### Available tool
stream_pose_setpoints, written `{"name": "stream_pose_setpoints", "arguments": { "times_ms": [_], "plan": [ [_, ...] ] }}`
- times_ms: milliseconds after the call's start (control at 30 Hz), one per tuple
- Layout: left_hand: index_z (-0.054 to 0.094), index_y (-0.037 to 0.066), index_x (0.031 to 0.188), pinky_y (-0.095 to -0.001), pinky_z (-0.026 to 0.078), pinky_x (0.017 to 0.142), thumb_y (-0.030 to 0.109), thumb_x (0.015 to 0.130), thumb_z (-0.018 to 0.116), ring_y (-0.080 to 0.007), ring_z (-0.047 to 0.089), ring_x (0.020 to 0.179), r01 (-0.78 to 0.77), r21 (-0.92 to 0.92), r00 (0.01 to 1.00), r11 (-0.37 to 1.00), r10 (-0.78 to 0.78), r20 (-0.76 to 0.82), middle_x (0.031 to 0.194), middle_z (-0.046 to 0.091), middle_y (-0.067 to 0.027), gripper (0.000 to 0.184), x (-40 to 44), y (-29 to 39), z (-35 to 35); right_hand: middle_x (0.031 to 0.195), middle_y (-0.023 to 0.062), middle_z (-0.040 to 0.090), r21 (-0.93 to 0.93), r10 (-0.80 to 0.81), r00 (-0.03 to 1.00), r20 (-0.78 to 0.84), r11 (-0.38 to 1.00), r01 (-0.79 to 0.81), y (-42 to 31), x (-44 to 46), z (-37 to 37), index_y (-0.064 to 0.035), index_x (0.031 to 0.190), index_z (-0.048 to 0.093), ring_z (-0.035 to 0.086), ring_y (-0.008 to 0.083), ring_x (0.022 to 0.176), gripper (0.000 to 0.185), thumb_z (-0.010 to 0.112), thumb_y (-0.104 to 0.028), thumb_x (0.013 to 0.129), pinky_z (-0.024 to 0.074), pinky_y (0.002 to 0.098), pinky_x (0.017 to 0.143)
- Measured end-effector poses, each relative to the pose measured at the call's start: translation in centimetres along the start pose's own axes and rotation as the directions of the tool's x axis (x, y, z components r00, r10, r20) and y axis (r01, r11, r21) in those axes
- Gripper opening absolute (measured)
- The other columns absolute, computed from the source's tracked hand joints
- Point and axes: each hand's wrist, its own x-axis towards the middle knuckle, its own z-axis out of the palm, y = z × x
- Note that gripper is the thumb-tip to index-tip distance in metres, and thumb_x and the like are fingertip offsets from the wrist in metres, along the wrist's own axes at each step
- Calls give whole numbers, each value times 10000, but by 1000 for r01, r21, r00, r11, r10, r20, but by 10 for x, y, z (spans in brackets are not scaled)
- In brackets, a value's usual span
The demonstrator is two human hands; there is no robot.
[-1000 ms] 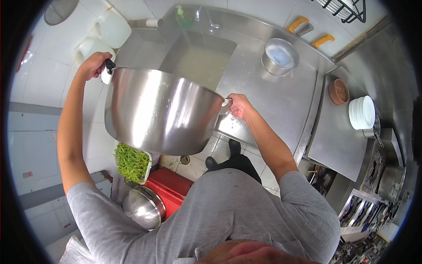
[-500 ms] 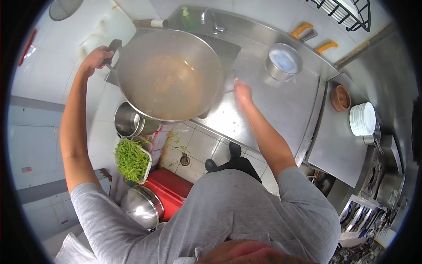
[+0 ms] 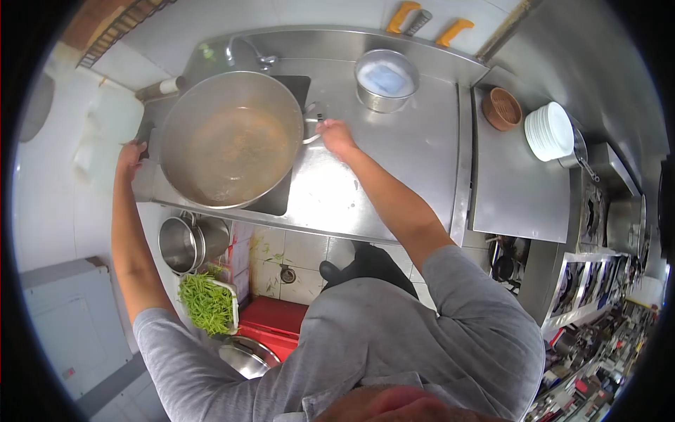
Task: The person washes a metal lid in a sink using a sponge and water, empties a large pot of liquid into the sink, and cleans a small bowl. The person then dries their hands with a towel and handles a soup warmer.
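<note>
- Large metal pot (image 3: 204,91): positioned over the sink (image 3: 278,200), its mouth turned upward to show a brownish, cloudy inside. Whether liquid remains is unclear; whether its base rests on anything is hidden.
- Change: one second earlier, the large metal pot was tipped with its mouth toward the sink and its outer side toward the viewer; half a second earlier, its inside had come into view. It now sits more nearly level.
- Meaning: judging by this, the forward tipping is over and the pot is back in an upright carry.
- Left hand (image 3: 129,156): fingers curled at the dark handle (image 3: 145,133), apparently gripping it; the exact finger closure cannot be made out.
- Right hand (image 3: 337,138): fingers folded around the opposite handle (image 3: 311,139), with little gap.
- Surroundings: on the tabletop (image 3: 394,169), right of the sink, stands a small metal bowl (image 3: 380,102) containing a blue cloth (image 3: 388,79). A tap (image 3: 266,62) rises behind. Green vegetables (image 3: 204,302) lie below, beside a red box (image 3: 274,316).
</note>
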Motion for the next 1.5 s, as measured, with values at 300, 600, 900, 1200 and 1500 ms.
{"name": "stream_pose_setpoints", "arguments": {
  "times_ms": [300,600,900,1200,1500],
  "plan": [
    [592,10,1242,-436,517,742,290,871,667,-286,671,904,-286,645,945,709,320,68,1050,704,-128,470,113,-87,2,691,93,606,405,351,877,-327,891,-206,-25,17,-145,7,788,635,573,195,542,452,688,-429,893,461,347,463],
    [614,1,1246,-326,507,903,274,935,670,-195,653,1031,-459,11,888,888,459,26,1132,697,-150,418,-183,114,60,712,190,662,130,163,910,-382,984,-121,16,81,-174,75,795,645,665,258,596,257,580,-170,836,544,386,528],
    [361,-14,1461,-339,466,978,497,881,703,-247,538,1202,-99,-540,840,836,361,404,1317,539,-186,846,-245,134,202,714,161,657,-33,104,985,-139,993,-110,-84,0,-137,83,776,599,664,250,540,149,604,-64,801,560,316,474],
    [258,26,1473,-635,534,847,570,832,712,-425,536,1200,539,-803,627,255,516,584,1456,374,-229,955,-189,84,198,766,164,662,47,240,901,360,960,-275,-160,-39,-9,65,859,580,713,268,634,192,619,-118,814,547,315,488],
    [505,-34,1226,-644,489,962,89,812,635,-449,585,1128,532,-847,804,-18,324,498,1288,544,-225,451,-134,42,176,875,132,698,-172,-16,852,524,977,124,-170,104,71,23,969,645,699,201,739,432,590,-405,949,560,315,615]
  ]
}}
